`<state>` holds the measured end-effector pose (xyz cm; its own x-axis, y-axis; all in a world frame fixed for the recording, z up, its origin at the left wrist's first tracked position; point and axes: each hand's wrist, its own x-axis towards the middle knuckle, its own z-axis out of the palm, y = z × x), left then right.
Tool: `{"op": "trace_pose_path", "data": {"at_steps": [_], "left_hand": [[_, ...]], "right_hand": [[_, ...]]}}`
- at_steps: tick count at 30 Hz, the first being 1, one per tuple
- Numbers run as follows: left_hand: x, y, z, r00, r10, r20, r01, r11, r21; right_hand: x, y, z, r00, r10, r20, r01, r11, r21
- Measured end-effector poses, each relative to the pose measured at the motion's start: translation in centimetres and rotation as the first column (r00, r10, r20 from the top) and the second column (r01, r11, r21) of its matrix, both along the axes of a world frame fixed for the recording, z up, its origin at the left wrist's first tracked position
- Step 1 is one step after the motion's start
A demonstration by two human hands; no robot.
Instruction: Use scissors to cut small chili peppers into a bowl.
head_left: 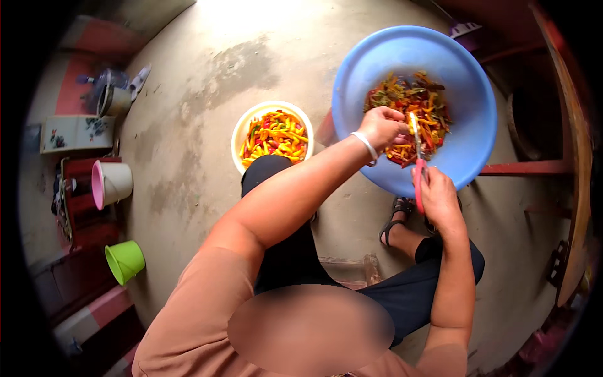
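Note:
Over a wide blue plastic basin, my right hand grips scissors with pink handles, their blades pointing up and away from me. My left hand, with a pale bracelet on the wrist, pinches something small and yellow, probably a chili pepper, beside the blade tips. Cut red, orange and green pepper pieces lie in the basin below both hands. Left of the basin, a cream-coloured bowl holds whole yellow and red chili peppers; my knee hides its near edge.
A green bucket, a white bucket with a pink inside and a grey pail stand at the left. A wooden table edge and its red crossbar are on the right. My sandalled foot is below the basin.

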<state>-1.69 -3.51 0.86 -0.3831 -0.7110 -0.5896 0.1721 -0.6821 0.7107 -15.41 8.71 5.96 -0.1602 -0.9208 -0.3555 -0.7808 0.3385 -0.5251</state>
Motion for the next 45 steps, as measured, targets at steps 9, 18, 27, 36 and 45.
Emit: {"op": "trace_pose_path", "data": {"at_steps": [9, 18, 27, 36, 45], "left_hand": [[-1.0, 4.0, 0.6, -0.019, 0.171, 0.985, 0.982, 0.191, -0.014], [12.9, 3.3, 8.2, 0.788, 0.364, 0.496, 0.277, 0.510, -0.814], [33.1, 7.4, -17.9, 0.252, -0.008, 0.968, 0.054, 0.998, -0.006], [31.6, 4.9, -23.7, 0.088, -0.030, 0.996, 0.117, 0.993, 0.020], [32.8, 4.8, -24.4, 0.105, -0.098, 0.990, 0.071, 0.993, 0.091]], "right_hand": [[-0.3, -1.7, 0.7, 0.954, -0.059, -0.295, -0.031, 0.956, -0.290], [-2.1, -3.0, -0.3, 0.912, 0.036, -0.408, -0.046, 0.999, -0.015], [-0.7, -4.2, -3.0, 0.971, 0.073, -0.228, -0.069, 0.997, 0.023], [0.5, -5.8, -3.2, 0.982, 0.049, -0.181, -0.045, 0.999, 0.026], [1.1, -5.8, -2.8, 0.994, 0.053, -0.098, -0.048, 0.998, 0.052]]}}
